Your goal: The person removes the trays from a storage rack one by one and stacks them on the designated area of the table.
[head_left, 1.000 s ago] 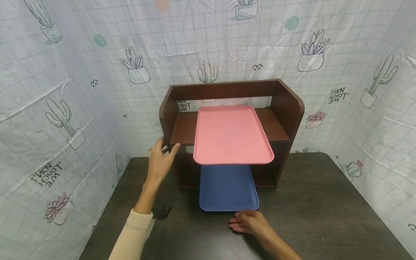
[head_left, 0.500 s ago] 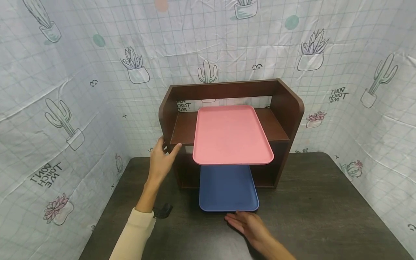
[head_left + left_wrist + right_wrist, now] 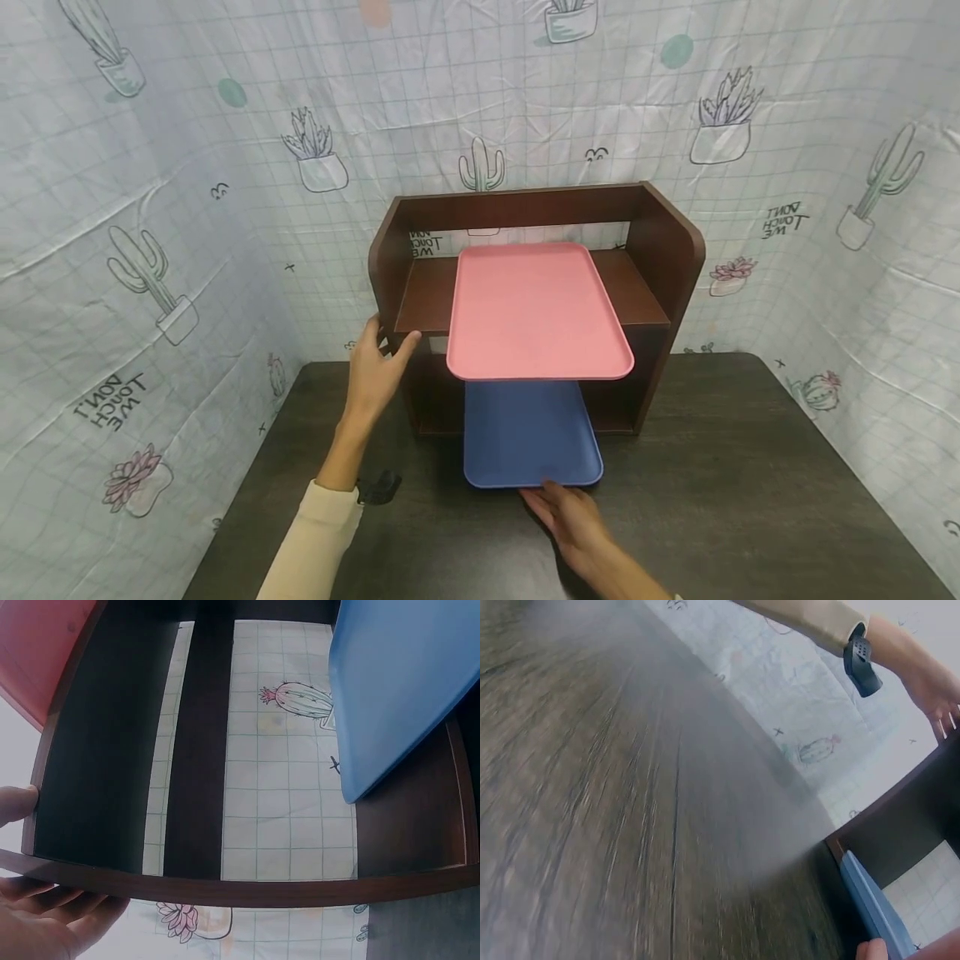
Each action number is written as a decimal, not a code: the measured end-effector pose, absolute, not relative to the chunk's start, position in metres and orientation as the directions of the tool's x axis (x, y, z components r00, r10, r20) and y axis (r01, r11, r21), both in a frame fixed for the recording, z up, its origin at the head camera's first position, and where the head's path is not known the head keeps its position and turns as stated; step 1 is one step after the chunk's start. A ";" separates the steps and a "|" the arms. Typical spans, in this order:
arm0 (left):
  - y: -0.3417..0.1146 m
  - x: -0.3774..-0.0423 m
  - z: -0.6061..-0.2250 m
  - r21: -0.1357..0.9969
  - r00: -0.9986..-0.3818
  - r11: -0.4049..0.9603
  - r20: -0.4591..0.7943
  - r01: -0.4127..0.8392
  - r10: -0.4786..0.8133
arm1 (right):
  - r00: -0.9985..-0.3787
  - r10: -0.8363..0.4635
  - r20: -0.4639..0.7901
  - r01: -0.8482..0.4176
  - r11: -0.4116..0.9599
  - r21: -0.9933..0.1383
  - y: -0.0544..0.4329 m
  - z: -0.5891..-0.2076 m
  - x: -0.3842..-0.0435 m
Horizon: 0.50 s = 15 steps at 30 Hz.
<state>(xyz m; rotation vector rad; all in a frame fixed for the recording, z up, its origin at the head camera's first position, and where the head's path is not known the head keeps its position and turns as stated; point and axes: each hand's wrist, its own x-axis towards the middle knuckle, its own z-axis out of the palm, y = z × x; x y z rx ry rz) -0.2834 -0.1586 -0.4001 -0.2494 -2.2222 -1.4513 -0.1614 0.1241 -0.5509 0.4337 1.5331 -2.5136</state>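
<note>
A small dark-brown wooden shelf (image 3: 517, 207) stands on the table. My left hand (image 3: 372, 371) holds its left side panel, thumb at the front by the middle board and fingers along the outer face. A pink tray (image 3: 536, 312) lies on the upper board and juts out towards me. Below it, a blue tray (image 3: 528, 433) sticks out of the lower compartment, its back part hidden. My right hand (image 3: 573, 521) pinches the blue tray's front rim, thumb above and fingers underneath. In the right wrist view, only a fingertip (image 3: 874, 949) shows beside the blue tray (image 3: 874, 900).
The dark wood-grain table (image 3: 735, 467) extends to both sides of the shelf. White cloth (image 3: 525, 92) printed with a grid and cacti hangs behind and at the sides. A black strapped device (image 3: 380, 487) sits at my left wrist.
My right hand was below the blue tray's front edge with fingers extended; it has come up and its thumb now lies over the rim. My left hand has stayed on the shelf.
</note>
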 end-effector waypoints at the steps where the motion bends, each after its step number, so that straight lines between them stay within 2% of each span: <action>1: -0.158 -0.284 -0.400 0.816 -0.872 0.421 0.478 0.397 -0.103 | -0.943 0.016 -0.332 0.287 -0.464 -0.838 0.123 -0.550 -0.162; 15: -0.158 -0.282 -0.399 0.828 -0.882 0.408 0.460 0.384 -0.101 | -0.951 0.066 -0.302 0.228 -0.509 -0.830 0.119 -0.545 -0.165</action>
